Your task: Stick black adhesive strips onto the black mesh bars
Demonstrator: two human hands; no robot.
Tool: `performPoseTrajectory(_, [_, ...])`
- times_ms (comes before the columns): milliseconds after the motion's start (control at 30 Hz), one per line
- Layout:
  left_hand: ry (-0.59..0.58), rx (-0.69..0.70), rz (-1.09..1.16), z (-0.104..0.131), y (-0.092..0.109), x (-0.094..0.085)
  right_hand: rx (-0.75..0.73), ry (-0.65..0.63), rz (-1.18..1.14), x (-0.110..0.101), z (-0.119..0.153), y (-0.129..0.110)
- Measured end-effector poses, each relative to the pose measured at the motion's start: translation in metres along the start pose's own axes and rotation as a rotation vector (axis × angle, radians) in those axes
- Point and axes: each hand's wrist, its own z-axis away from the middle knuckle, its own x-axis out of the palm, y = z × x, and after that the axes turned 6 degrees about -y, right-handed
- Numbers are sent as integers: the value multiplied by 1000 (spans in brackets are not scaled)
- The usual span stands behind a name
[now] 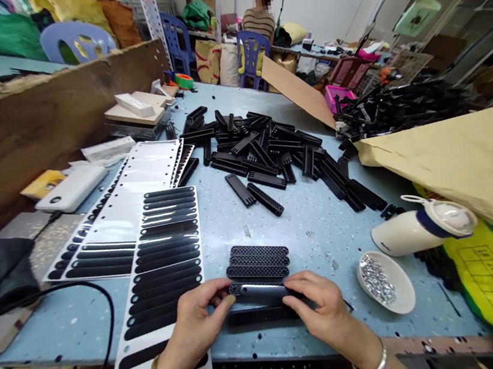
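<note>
Holding a narrow, glossy black strip between both hands, close to the near edge of the speckled pale-blue worktop, pinched by thumb and forefinger of the left hand at one end and of the right hand at the other. Showing under its left end the lattice face of a black plastic bar; cannot tell how much of the strip touches it. Set just beyond, side by side, with three lattice-faced black bars; flanked on the near side by a smooth black bar. Bordered on the left, partly behind the left forearm, by a long white sheet of rounded black strips, overlapping more white sheets farther back. Backed by a loose, jumbled pile of black plastic bars, well apart from the hands. Bounded right of the right hand by a small white bowl of shiny silver bits, just beside a cream bottle with a navy band, lying tipped over or leaning; cannot tell which.
</note>
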Motion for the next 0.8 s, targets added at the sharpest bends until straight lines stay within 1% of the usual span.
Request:
performPoseTrajectory(167, [-1,-5,56,1,0,0,1,-10,23,5,-5,-2])
performPoseTrajectory(367, [-22,33,22,3,-3,0,0,-28,36,7,-6,-1])
performPoseTrajectory(500, [-34,53,2,4,-5,0,5,-40,85,8,-5,-1])
performPoseTrajectory(800, [-33,39,25,3,-4,1,8,-74,188,9,-7,-5])
